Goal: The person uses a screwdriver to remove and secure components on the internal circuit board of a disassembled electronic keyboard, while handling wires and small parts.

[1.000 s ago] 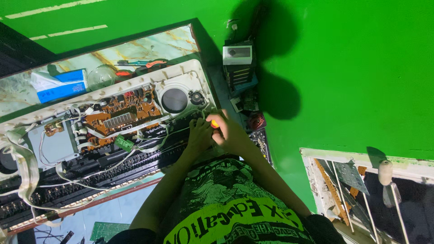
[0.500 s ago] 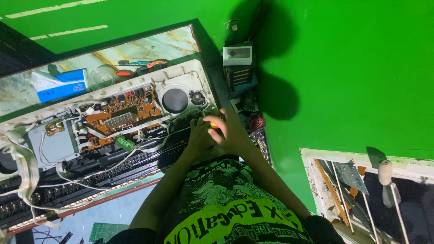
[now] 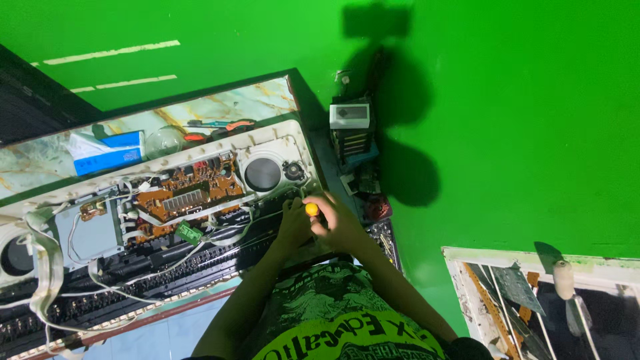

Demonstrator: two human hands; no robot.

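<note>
An opened electronic keyboard [image 3: 200, 143] lies across the table with its brown circuit board [image 3: 180, 197], white wires and a round black speaker [image 3: 263, 174] exposed. Both my hands meet at its right end, just below the speaker. My right hand [image 3: 340, 223] is closed around a tool with a yellow knob end [image 3: 311, 209], probably a screwdriver; its tip is hidden. My left hand [image 3: 292, 225] rests against the keyboard's casing right beside the tool, fingers curled; I cannot tell whether it grips anything.
A blue and white box [image 3: 107, 152], a clear round lid and small hand tools [image 3: 213, 127] lie on the marble tabletop behind the keyboard. A small grey device [image 3: 350, 115] and loose parts sit at the table's right end. A white tray of boards [image 3: 520, 293] stands lower right.
My hands have shifted slightly at the keyboard's right end, and the yellow end of the tool now shows between them. The keyboard has not moved.
</note>
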